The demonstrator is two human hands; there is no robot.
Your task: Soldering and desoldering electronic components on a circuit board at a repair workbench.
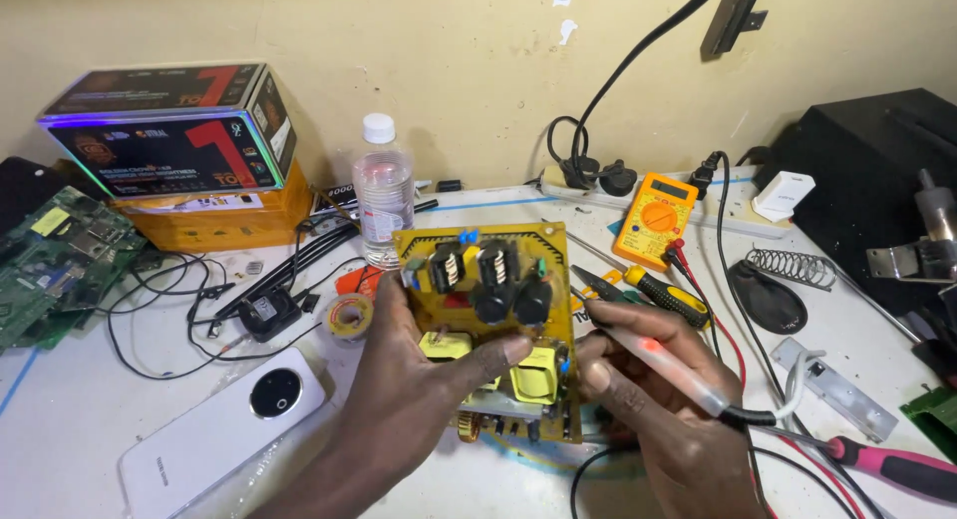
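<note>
A white worktop (pixel 70 409), scuffed and crowded, runs up to a cream wall (pixel 449 50) with chipped paint at the far side. Near the middle, the left hand (pixel 409 399) is closed around a yellow circuit board (pixel 488 320), thumb across its face, holding it tilted up off the surface. Just to the right, the right hand (pixel 658 409) grips a slim soldering iron (pixel 648 354) like a pen, its tip beside the board's right edge. At near left lies a white phone (pixel 214 429), face down; beyond it sit a solder reel (pixel 349 315), a clear plastic bottle (pixel 383 190) and stacked boxes (pixel 184 145) against the wall, with green circuit boards (pixel 55 260) at far left. To the right are a yellow multimeter (pixel 653 220), a white power strip (pixel 718 215), a coiled iron stand (pixel 793 268) and a pink-handled screwdriver (pixel 897 469). Black cables trail everywhere.
</note>
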